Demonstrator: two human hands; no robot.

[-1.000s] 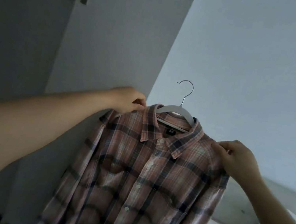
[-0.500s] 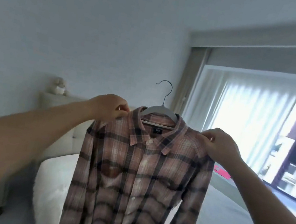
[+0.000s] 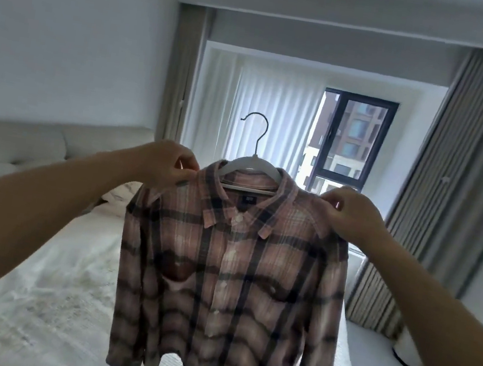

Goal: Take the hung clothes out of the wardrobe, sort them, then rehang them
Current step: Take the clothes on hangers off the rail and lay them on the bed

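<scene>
The shirt (image 3: 233,269) hangs on its hanger (image 3: 250,165) between both hands: left hand (image 3: 167,168) and right hand (image 3: 351,215) each pinch a shoulder.

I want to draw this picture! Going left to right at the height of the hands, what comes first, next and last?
Sofa → left hand → hanger → right hand → curtain. Both hands pinch the shoulders of the shirt that hangs between them.

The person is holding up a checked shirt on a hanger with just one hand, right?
Not quite. The head view shows both hands holding it: the left hand and the right hand each pinch a shoulder of the checked shirt, which is on the hanger.
</scene>
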